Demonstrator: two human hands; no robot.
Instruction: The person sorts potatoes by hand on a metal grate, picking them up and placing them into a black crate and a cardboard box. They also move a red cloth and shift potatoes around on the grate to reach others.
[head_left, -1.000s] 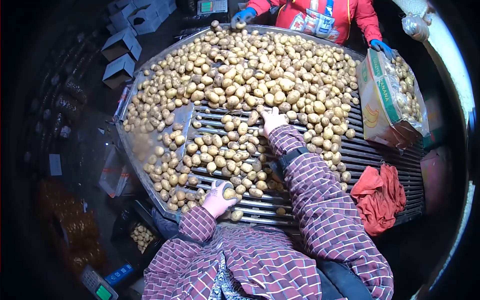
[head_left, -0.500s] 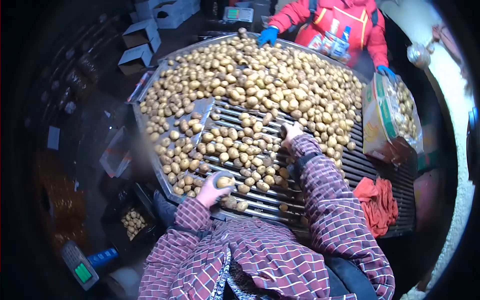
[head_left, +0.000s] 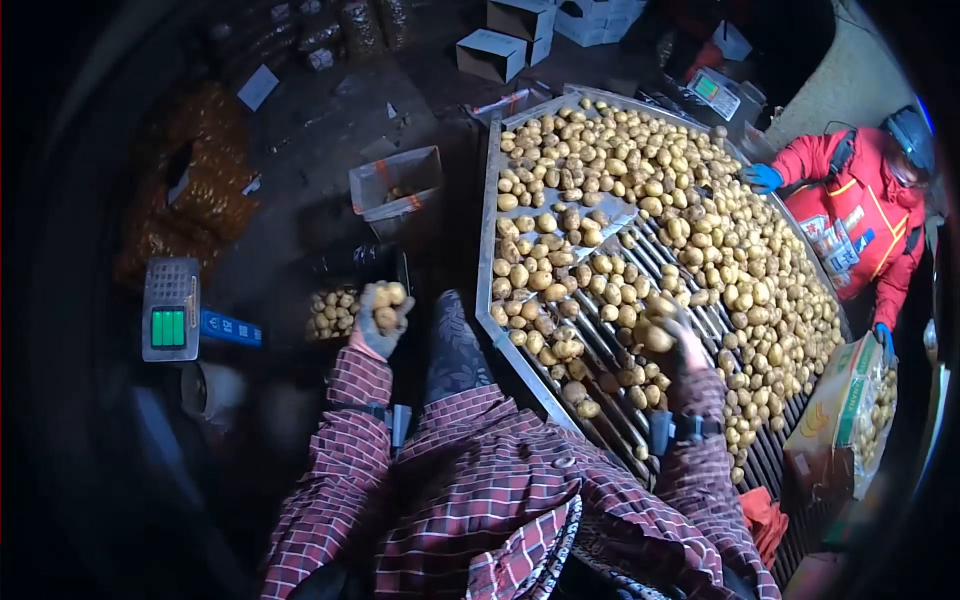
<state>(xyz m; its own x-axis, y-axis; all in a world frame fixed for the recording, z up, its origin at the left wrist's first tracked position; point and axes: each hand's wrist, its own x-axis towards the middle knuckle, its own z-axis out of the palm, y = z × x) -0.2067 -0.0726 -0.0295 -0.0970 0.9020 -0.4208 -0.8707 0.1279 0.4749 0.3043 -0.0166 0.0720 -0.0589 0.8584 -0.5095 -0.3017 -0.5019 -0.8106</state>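
Pale yellow potatoes [head_left: 385,305] fill the left hand [head_left: 378,322], fingers curled shut around several so none drop; it hangs clear of the grading table's near-left edge [head_left: 487,250], over a dark crate of potatoes [head_left: 335,312] on the floor. The right hand [head_left: 672,335] lies on the roller bars mid-table, closed loosely on one potato [head_left: 657,338] amid the heap. A co-worker's blue glove [head_left: 762,177] rests at the far edge.

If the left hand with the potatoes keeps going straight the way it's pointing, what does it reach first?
Most likely the bin of potatoes on the floor, just beyond the left hand and its potatoes; depth is hard to judge in this view.
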